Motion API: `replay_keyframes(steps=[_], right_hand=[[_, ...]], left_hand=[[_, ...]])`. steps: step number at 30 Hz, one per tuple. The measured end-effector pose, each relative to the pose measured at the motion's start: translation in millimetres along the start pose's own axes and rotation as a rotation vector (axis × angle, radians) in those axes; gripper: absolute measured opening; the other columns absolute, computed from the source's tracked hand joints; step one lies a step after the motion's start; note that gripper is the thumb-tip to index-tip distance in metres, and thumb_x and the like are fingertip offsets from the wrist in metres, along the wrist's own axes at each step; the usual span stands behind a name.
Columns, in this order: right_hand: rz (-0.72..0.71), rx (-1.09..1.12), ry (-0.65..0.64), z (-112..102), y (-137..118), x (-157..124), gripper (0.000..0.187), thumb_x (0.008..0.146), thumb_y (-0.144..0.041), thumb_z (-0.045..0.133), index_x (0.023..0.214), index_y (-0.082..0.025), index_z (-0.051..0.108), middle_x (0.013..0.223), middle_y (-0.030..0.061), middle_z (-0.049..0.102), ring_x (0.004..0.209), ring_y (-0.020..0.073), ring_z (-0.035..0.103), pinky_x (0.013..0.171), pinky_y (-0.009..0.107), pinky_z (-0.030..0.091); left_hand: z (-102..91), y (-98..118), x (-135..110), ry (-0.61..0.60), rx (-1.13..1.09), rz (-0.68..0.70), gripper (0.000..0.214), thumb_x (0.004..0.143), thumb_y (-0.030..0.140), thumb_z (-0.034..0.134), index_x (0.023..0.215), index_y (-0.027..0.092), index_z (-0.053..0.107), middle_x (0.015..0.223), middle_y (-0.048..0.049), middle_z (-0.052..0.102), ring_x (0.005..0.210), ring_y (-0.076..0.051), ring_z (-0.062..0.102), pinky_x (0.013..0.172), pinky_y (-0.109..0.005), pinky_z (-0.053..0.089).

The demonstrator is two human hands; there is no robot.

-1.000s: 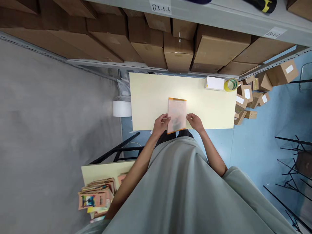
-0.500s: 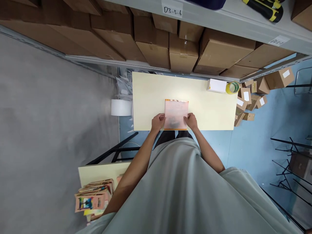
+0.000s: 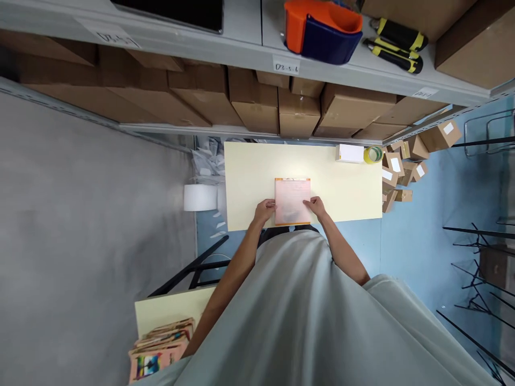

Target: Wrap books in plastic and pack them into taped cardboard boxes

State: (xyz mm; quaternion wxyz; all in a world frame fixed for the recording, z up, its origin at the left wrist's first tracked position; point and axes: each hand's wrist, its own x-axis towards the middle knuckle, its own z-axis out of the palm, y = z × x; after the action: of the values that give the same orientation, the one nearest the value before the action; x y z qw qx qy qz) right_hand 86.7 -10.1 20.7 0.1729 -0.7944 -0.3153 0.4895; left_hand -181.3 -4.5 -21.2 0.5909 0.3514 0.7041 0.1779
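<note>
A flat, square pink packet with orange strips along its top and bottom edges lies at the near side of the cream tabletop. Its face looks pale, with faint marks that I cannot read. My left hand pinches the left edge, thumb and fingers closed. On the opposite edge my right hand has its thumb over the pink face and its fingers bent at the side. Whether it is a bag or a booklet, I cannot tell.
A white box and a tape roll stand at the table's back right. Small cartons are heaped beyond. Shelving with brown boxes hangs over the far edge. At lower left, a side table holds stacked pink booklets. A white roll sits left.
The camera view has tilted up, bringing more of the shelf into sight, with an orange and blue bin. Both hands still hold the pink packet's side edges.
</note>
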Motion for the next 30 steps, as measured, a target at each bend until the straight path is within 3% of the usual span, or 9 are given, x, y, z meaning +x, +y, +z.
replay_keyframes(steps=[5, 11, 14, 19, 22, 27, 30], right_hand=[[0.051, -0.05, 0.01, 2.8, -5.2, -1.2, 0.027, 0.075, -0.034, 0.076, 0.082, -0.026, 0.052, 0.071, -0.0073, 0.055, 0.069, 0.0154, 0.057, 0.063, 0.025, 0.044], [0.007, -0.058, 0.012, -1.5, -10.5, -3.1, 0.021, 0.076, -0.032, 0.073, 0.084, -0.024, 0.055, 0.076, -0.0056, 0.06, 0.072, 0.0153, 0.06, 0.067, 0.025, 0.047], [-0.018, -0.065, 0.004, -20.2, -11.3, 3.3, 0.021, 0.079, -0.034, 0.073, 0.09, -0.024, 0.06, 0.082, -0.0039, 0.065, 0.076, 0.0161, 0.064, 0.07, 0.025, 0.051], [-0.004, -0.142, 0.05, -61.8, -3.2, 14.9, 0.017, 0.086, -0.034, 0.069, 0.098, -0.022, 0.063, 0.093, 0.0017, 0.072, 0.089, 0.02, 0.07, 0.081, 0.029, 0.056], [0.002, -0.203, 0.057, -75.0, 0.9, 12.7, 0.01, 0.087, -0.027, 0.067, 0.095, -0.022, 0.066, 0.093, 0.0039, 0.074, 0.094, 0.0229, 0.073, 0.088, 0.032, 0.057], [-0.11, -0.258, 0.046, -92.7, -16.6, 5.5, 0.006, 0.086, -0.02, 0.072, 0.091, -0.023, 0.072, 0.093, 0.0061, 0.079, 0.098, 0.0263, 0.079, 0.091, 0.034, 0.058], [-0.229, -0.252, 0.074, -119.2, -44.0, 13.5, 0.011, 0.092, -0.021, 0.069, 0.1, -0.023, 0.076, 0.099, 0.0076, 0.083, 0.096, 0.0251, 0.081, 0.09, 0.033, 0.06]], left_hand=[[3.1, 6.4, -6.4, 0.027, 0.048, -0.002, 0.032, 0.073, 0.027, 0.081, 0.103, 0.018, 0.081, 0.093, -0.0077, 0.083, 0.096, -0.024, 0.079, 0.094, -0.035, 0.063], [6.9, 18.3, -15.5, 0.049, 0.201, 0.0, 0.033, 0.08, 0.02, 0.073, 0.112, 0.018, 0.081, 0.107, -0.0098, 0.086, 0.104, -0.024, 0.081, 0.097, -0.033, 0.061], [17.7, 30.2, -15.7, 0.025, 0.293, 0.025, 0.034, 0.084, 0.02, 0.071, 0.116, 0.019, 0.081, 0.111, -0.0087, 0.086, 0.106, -0.023, 0.08, 0.099, -0.032, 0.059], [57.1, 56.5, -15.4, -0.048, 0.465, 0.081, 0.035, 0.088, 0.022, 0.067, 0.121, 0.022, 0.08, 0.116, -0.006, 0.085, 0.11, -0.022, 0.078, 0.098, -0.03, 0.057], [73.6, 72.5, -21.3, -0.07, 0.582, 0.112, 0.031, 0.09, 0.022, 0.065, 0.116, 0.023, 0.08, 0.116, -0.0075, 0.085, 0.113, -0.024, 0.077, 0.099, -0.031, 0.056], [66.0, 109.0, -36.2, -0.053, 0.722, 0.207, 0.023, 0.09, 0.023, 0.064, 0.102, 0.019, 0.083, 0.113, -0.0143, 0.082, 0.112, -0.03, 0.077, 0.101, -0.037, 0.056], [60.6, 138.8, -38.6, -0.024, 0.736, 0.312, 0.029, 0.094, 0.022, 0.06, 0.112, 0.021, 0.082, 0.124, -0.014, 0.08, 0.117, -0.029, 0.076, 0.107, -0.037, 0.055]])
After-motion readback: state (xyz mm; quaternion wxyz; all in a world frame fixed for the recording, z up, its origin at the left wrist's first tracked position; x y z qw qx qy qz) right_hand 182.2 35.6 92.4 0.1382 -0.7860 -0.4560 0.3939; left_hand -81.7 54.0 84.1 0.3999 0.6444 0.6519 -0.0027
